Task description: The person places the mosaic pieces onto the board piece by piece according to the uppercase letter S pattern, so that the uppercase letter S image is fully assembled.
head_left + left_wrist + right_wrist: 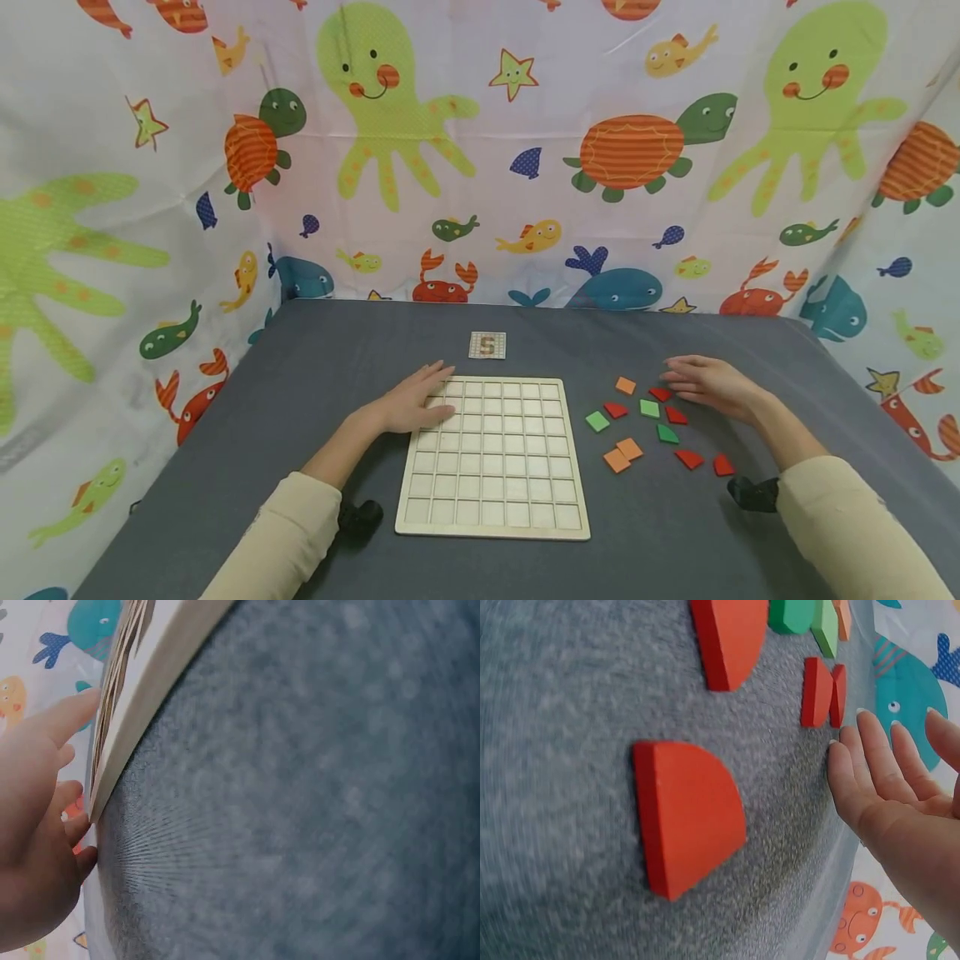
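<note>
A pale wooden grid board (pixel 491 454) lies flat on the dark grey table. My left hand (pixel 416 402) rests at its upper left corner, fingers extended along the edge and thumb over the outer cells. To the right of the board my right hand (pixel 708 385) is held with its fingers straight and nothing in them. Close by its fingertips are a red piece (pixel 661 393) and another red piece (pixel 676 415). In the right wrist view a red piece with a rounded side (pixel 694 814) lies nearer the camera, and the palm faces the pieces.
Several loose pieces lie right of the board: orange squares (pixel 626 385), light green squares (pixel 649 408), a dark green piece (pixel 667 434) and more red ones (pixel 688 459). Behind the board sits a small pattern card (pixel 487 345). A printed curtain (pixel 480 150) surrounds the table.
</note>
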`<state>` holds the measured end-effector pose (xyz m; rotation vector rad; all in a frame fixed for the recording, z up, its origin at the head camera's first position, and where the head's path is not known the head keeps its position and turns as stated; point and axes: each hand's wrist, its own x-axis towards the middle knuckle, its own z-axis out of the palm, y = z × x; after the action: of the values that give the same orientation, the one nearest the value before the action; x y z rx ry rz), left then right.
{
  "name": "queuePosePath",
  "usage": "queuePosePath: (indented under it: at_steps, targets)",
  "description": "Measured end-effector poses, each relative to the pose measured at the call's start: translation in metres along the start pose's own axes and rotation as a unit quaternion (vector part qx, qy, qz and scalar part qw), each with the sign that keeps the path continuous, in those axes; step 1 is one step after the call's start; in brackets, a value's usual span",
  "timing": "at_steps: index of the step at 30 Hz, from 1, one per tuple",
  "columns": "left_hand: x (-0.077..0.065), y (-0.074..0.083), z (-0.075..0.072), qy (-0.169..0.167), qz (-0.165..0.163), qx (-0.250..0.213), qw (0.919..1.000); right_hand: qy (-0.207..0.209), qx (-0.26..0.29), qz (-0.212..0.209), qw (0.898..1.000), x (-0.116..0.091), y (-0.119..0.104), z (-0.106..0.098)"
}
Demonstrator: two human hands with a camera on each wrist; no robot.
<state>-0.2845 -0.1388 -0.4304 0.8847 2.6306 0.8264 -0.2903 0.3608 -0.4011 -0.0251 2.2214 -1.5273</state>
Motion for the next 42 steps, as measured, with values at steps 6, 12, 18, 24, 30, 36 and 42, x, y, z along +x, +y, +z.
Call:
queuePosePath:
  at_steps: [6, 12, 18, 24, 30, 36, 42]
  targets:
    - [-0.004, -0.001, 0.000, 0.002, -0.011, 0.003, 0.9999, 0.000, -0.040, -0.018, 0.999, 0.002, 0.001, 0.004]
    - [-0.010, 0.001, 0.001, 0.000, -0.006, 0.004, 1.0000, 0.008, -0.109, -0.042, 0.993, 0.002, 0.003, 0.007]
    - [-0.016, 0.001, 0.001, -0.007, -0.006, -0.006, 0.9999, 0.017, -0.110, -0.055, 0.992, 0.002, 0.005, 0.011]
    - [-0.021, -0.002, -0.001, -0.016, -0.004, -0.019, 0.9997, 0.028, -0.113, -0.060, 0.991, 0.003, 0.005, 0.013]
    - [-0.021, -0.001, 0.000, -0.016, -0.003, -0.019, 0.9997, 0.036, -0.140, -0.079, 0.986, 0.004, 0.007, 0.013]
    - [-0.023, -0.002, 0.001, -0.012, -0.015, -0.017, 0.9997, 0.033, -0.170, -0.074, 0.982, 0.007, 0.005, 0.013]
    - [-0.022, -0.003, 0.002, -0.010, -0.023, -0.019, 0.9995, 0.026, -0.180, -0.048, 0.982, 0.007, 0.001, 0.013]
